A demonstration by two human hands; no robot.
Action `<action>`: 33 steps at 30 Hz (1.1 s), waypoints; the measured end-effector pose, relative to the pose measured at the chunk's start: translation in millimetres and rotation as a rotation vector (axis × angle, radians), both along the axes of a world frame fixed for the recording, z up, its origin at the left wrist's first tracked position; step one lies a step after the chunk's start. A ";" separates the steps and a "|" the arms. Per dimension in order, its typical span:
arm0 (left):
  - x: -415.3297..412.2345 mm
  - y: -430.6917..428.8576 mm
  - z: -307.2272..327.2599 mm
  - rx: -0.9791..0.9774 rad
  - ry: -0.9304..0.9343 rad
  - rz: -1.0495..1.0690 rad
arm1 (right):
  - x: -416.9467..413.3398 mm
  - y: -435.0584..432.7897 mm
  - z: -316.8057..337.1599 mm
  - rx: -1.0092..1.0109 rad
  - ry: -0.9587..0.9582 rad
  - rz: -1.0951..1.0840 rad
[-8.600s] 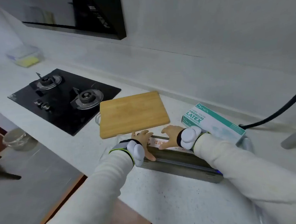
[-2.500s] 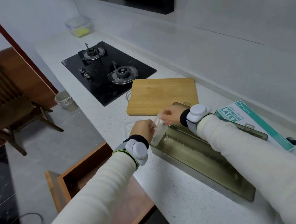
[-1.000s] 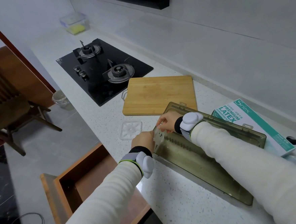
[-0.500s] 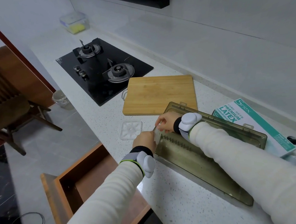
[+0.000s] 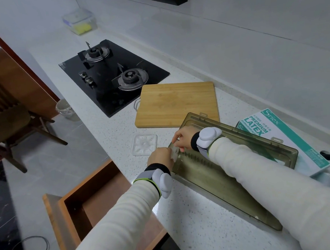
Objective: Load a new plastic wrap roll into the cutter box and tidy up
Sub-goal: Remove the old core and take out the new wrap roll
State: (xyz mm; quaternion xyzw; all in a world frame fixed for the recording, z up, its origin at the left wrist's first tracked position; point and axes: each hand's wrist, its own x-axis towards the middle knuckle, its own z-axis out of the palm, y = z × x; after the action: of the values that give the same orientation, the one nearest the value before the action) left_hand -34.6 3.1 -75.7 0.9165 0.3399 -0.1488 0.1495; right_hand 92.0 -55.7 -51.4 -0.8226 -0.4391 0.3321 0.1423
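Observation:
The translucent olive cutter box point(image 5: 208, 172) lies open on the white counter, its lid point(image 5: 249, 136) folded back toward the wall. No roll shows in the visible part of its trough. My left hand point(image 5: 160, 157) and my right hand point(image 5: 182, 138) meet at the box's left end. Both pinch a small clear plastic end cap point(image 5: 174, 152) against that end. A second clear square cap point(image 5: 144, 144) lies flat on the counter just left of the box.
A bamboo cutting board point(image 5: 176, 104) lies behind the box, beside a black gas hob point(image 5: 114, 77). A latex glove box point(image 5: 282, 138) sits against the lid. An open wooden drawer point(image 5: 91, 206) juts out below the counter edge. A chair point(image 5: 7, 116) stands on the floor at left.
The box, shut 8.6 s ago, now lies open. Since 2.5 s ago the clear cap came down from mid-air to the box's left end. Over the last second the hands barely moved.

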 end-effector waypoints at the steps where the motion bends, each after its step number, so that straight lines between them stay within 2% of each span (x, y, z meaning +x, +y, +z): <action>1: 0.2 -0.1 -0.2 -0.002 0.003 0.001 | -0.4 -0.3 -0.9 -0.005 0.006 -0.004; 6: 1.1 -0.5 1.1 0.004 0.005 -0.012 | 0.7 0.5 -3.6 -0.007 0.034 -0.031; 16: -7.9 21.1 24.0 0.003 -0.215 0.036 | -1.2 0.1 -5.4 0.005 0.143 -0.119; 25: -14.9 19.1 21.3 -0.068 -0.120 -0.057 | -6.1 1.7 -4.0 0.035 0.217 -0.180; 33: -6.8 18.2 29.7 -0.055 -0.051 0.003 | -6.5 5.4 0.0 0.057 0.210 -0.195</action>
State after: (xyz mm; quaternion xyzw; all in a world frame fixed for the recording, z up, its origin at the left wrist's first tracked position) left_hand -41.4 21.4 -46.0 0.9150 0.3330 -0.1346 0.1835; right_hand 85.5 -50.3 -51.5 -0.8175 -0.3492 0.3885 0.2426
